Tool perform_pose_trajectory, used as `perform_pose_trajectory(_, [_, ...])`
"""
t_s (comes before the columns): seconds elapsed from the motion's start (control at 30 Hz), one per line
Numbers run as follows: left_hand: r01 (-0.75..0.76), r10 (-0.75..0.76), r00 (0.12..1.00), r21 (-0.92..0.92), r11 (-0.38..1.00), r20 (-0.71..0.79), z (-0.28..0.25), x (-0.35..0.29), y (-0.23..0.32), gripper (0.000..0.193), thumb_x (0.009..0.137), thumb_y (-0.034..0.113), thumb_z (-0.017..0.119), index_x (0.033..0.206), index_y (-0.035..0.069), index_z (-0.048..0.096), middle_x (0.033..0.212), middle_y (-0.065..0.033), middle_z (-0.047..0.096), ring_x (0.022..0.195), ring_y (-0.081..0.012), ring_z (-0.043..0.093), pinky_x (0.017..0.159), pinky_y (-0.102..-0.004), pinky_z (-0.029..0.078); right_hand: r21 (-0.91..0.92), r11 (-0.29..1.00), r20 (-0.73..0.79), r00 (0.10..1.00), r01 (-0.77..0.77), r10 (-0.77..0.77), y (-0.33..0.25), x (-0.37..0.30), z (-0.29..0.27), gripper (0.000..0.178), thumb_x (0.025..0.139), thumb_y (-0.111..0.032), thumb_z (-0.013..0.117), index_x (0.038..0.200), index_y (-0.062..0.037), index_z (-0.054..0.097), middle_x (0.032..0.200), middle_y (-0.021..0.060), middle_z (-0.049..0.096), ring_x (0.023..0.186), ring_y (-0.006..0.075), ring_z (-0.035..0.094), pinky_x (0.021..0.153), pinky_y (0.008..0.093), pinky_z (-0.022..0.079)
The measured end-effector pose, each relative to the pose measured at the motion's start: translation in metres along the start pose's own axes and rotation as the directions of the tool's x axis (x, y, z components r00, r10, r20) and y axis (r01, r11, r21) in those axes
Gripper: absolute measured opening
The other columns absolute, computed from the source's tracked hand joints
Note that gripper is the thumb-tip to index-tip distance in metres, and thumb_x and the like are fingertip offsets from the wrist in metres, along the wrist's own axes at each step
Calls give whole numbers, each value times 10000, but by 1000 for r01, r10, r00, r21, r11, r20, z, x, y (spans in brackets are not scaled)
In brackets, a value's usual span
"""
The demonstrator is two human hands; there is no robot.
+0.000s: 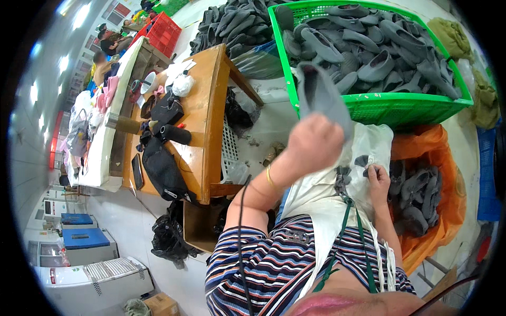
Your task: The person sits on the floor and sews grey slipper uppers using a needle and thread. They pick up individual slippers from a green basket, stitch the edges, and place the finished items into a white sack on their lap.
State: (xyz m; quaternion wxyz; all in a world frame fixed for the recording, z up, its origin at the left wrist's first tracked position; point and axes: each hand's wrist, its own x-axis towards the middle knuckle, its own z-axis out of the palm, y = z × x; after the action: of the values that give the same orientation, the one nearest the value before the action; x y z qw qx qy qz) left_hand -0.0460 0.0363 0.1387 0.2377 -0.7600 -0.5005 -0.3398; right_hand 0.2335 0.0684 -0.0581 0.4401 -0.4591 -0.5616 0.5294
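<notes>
Raised in front of the green crate, my left hand [315, 142] is closed around a grey slip-on shoe [322, 94]. The shoe's opening faces up, and the hand is slightly blurred. Down at my lap, my right hand [377, 183] has its fingers pinched together over the white apron [321, 192]. A small dark grey piece [361, 160] shows just beyond those fingers; what they hold is too small to make out. More small grey scraps [342, 180] hang in a cluster on the apron near its green ties.
A green crate [369, 108] heaped with grey shoes stands ahead. At my right, an orange sack [448, 195] holds more shoes. A wooden table [203, 116] on the left carries a black bag [161, 166]. Another shoe pile [232, 31] lies at the back. Several people sit far left.
</notes>
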Motion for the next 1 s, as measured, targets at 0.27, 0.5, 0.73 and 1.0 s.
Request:
perform_pose_trajectory(0.27, [193,-14,877,-325,926,481,24,-98,67,253,663,178,691,833,49,555,831,-112,496,847,-288,519,760,-396,445,22,999,26,999,31,-31,7,5,2,156,986,-170,608,971,-17,637,861,-36,617,773,41,524,714,198,436])
perform_pose_trajectory(0.5, [456,-210,840,-440,774,501,50,-123,46,345,755,221,781,949,22,578,1017,-163,574,1025,-372,528,875,-443,465,28,999,22,1000,20,-20,-3,-3,2,137,988,-142,599,972,-10,634,879,-31,615,786,41,526,728,203,445])
perform_pose_trajectory(0.73, [601,-482,789,-316,734,380,52,-138,36,277,755,149,793,839,40,553,868,-116,550,825,-307,545,696,-387,473,60,997,21,999,39,-40,-3,-4,3,111,984,-113,603,966,-8,634,876,-27,619,788,39,527,719,195,443])
perform_pose_trajectory(1.0, [679,-377,577,-169,714,724,63,-139,19,435,776,413,761,736,4,620,706,-200,598,674,-350,595,625,-435,473,56,997,32,998,54,-56,2,-5,-1,119,987,-117,602,1007,-3,631,897,-18,628,799,43,533,730,196,444])
